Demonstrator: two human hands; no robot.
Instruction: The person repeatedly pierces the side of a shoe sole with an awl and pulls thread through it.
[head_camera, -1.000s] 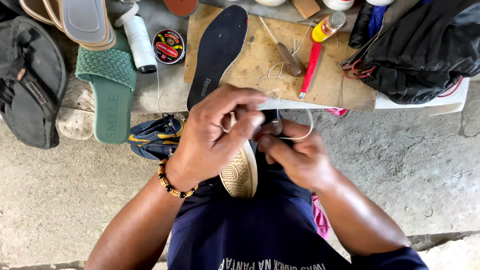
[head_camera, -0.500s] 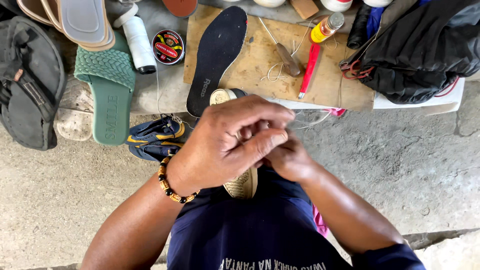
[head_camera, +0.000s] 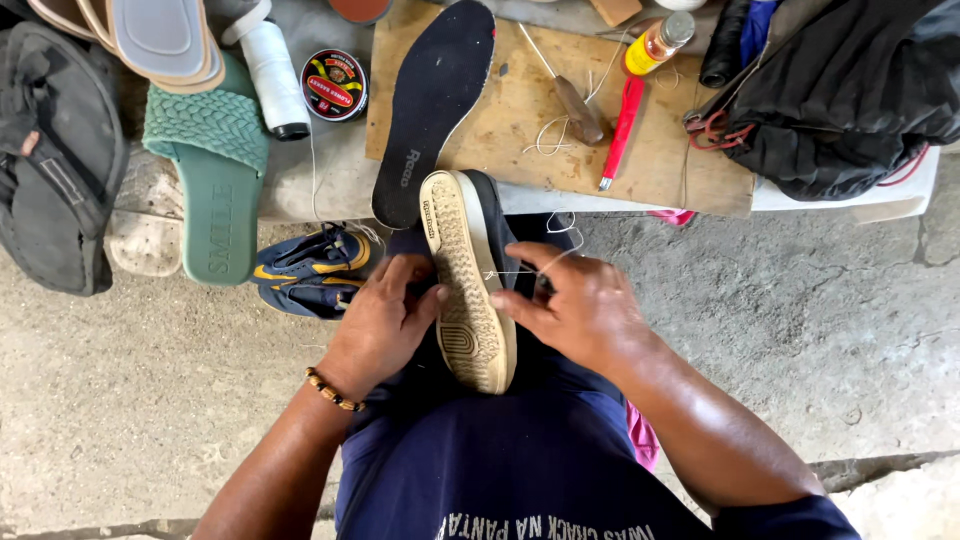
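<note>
Your left hand (head_camera: 385, 315) steadied the shoe (head_camera: 468, 280) sole-up on your lap; your right hand (head_camera: 580, 305) pinched the thread (head_camera: 520, 272) taut. Pulled too hard, it could have snapped or torn the stitching.

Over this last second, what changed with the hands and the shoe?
The left hand slid off the shoe to its left side, uncovering the tan sole. The right hand drew right, pulling white thread taut. The black insole and green slide sandal stayed put.

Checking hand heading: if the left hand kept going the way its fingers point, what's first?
The left hand points up-right; its fingers already touch the tan-soled shoe, so that comes first.
</note>
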